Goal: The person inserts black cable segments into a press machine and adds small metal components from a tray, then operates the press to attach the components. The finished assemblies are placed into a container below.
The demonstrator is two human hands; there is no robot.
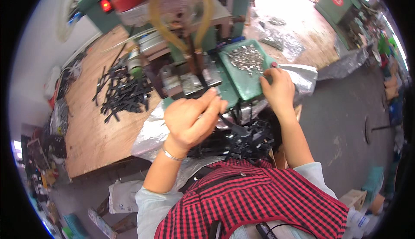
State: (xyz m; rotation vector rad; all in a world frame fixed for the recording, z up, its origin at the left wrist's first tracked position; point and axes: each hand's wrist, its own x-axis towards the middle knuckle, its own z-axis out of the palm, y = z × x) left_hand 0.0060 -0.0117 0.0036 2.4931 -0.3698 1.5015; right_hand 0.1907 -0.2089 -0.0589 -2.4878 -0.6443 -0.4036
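Note:
My left hand (192, 115) is closed in a pinch on a black strip (233, 126), right at the front of a green bench machine. One end of the strip trails down toward my lap, and the pinching fingertips partly hide the rest. Just beyond them stand the machine's metal block (194, 84) and its dark upright electrodes (195, 61). My right hand (278, 87) is at the right edge of a green tray (235, 76) of small shiny metal pieces (246, 59). Its fingers are curved, with a gap before the thumb, beside a small red button (273, 64).
A pile of black strips (125, 94) lies on the wooden table (86, 139) at left. More strips (246, 141) fill the silvery sheet at my lap. A thick yellowish hose (209, 12) loops above the work spot. Clear plastic bags (283, 40) rest on the bench beyond the tray.

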